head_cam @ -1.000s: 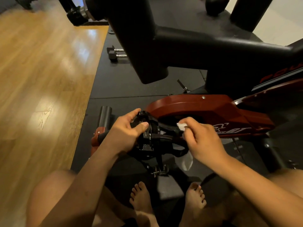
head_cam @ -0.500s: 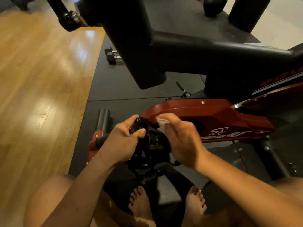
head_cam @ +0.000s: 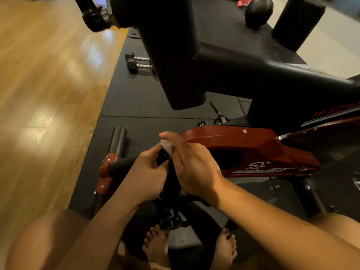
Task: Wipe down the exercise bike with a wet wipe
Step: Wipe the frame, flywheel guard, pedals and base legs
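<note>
Both hands (head_cam: pixel 152 172) hide most of the black pedal (head_cam: pixel 171 193).

One exercise bike (head_cam: pixel 233 71) spans twelve to three o'clock, with one pedal (head_cam: pixel 169 215) seen just below centre. One wet wipe (head_cam: pixel 167 146) shows at centre. Two hands meet there: left hand (head_cam: pixel 148 176) and right hand (head_cam: pixel 192 168). Two bare feet (head_cam: pixel 155 246) show at six o'clock. Two dumbbells (head_cam: pixel 136 62) lie at eleven o'clock. One black oval ball (head_cam: pixel 258 11) and one pink object (head_cam: pixel 242 2) sit at one o'clock.

Glossy wood floor (head_cam: pixel 48 84), matt rubber mat (head_cam: pixel 136 98), glossy red bike cover (head_cam: pixel 253 145).
</note>
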The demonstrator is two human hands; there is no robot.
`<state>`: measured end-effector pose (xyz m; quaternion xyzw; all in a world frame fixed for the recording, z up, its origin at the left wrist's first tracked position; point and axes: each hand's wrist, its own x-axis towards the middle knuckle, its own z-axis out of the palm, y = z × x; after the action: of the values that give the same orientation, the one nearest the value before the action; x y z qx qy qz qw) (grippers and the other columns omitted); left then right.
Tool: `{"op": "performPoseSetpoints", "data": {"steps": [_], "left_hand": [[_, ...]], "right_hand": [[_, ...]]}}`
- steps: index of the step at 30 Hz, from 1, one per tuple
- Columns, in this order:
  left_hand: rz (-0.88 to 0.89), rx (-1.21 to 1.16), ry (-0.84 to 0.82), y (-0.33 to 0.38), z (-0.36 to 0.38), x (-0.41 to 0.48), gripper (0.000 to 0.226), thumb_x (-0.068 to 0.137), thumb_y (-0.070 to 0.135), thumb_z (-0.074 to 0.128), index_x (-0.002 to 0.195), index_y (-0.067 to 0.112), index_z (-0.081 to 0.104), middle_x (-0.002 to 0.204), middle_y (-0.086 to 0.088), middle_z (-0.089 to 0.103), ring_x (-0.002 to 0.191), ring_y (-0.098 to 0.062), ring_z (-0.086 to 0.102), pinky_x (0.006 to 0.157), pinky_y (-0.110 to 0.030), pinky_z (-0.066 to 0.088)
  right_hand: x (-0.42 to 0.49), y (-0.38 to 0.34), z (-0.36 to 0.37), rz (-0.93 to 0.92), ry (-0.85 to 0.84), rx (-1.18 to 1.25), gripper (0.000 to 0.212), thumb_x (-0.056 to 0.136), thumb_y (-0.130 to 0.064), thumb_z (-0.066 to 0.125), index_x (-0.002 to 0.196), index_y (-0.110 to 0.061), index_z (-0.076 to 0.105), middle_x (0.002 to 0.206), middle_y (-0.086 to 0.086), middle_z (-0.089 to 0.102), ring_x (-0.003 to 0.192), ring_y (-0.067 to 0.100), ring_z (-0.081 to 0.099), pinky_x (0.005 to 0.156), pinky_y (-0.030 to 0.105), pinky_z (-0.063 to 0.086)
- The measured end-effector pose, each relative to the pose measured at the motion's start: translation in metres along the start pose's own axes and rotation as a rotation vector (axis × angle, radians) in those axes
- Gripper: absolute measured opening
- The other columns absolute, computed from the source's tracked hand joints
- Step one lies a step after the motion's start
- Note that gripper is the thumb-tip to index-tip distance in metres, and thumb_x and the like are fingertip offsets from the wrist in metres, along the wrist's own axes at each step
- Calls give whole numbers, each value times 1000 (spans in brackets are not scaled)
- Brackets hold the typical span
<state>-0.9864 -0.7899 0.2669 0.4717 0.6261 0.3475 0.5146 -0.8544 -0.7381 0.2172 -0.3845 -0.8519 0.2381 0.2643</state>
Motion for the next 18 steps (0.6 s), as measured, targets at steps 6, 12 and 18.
{"op": "performPoseSetpoints", "data": {"steps": [6,12,18], "left_hand": [[7,-76,-8,-32,4,13,32,101,5,48,112,30,64,93,0,75,85,-18,73,84,-42,59],[15,-68,-20,-35,6,15,34,101,2,46,113,28,65,92,4,75,86,-13,72,70,-22,54],[-1,71,13,-31,7,16,30,101,6,48,118,25,63,82,-2,74,73,-15,71,62,-27,56]], "right_hand": [[3,-4,-1,98,-73,34,57,90,-49,14,138,-32,39,83,0,70,72,17,67,61,37,52],[2,-4,1,83,-45,77,40,96,-38,25,135,-37,37,107,1,70,87,15,69,71,43,57],[-2,5,9,37,30,54,43,98,-29,28,137,-21,42,90,10,71,79,27,69,70,43,54]]}}
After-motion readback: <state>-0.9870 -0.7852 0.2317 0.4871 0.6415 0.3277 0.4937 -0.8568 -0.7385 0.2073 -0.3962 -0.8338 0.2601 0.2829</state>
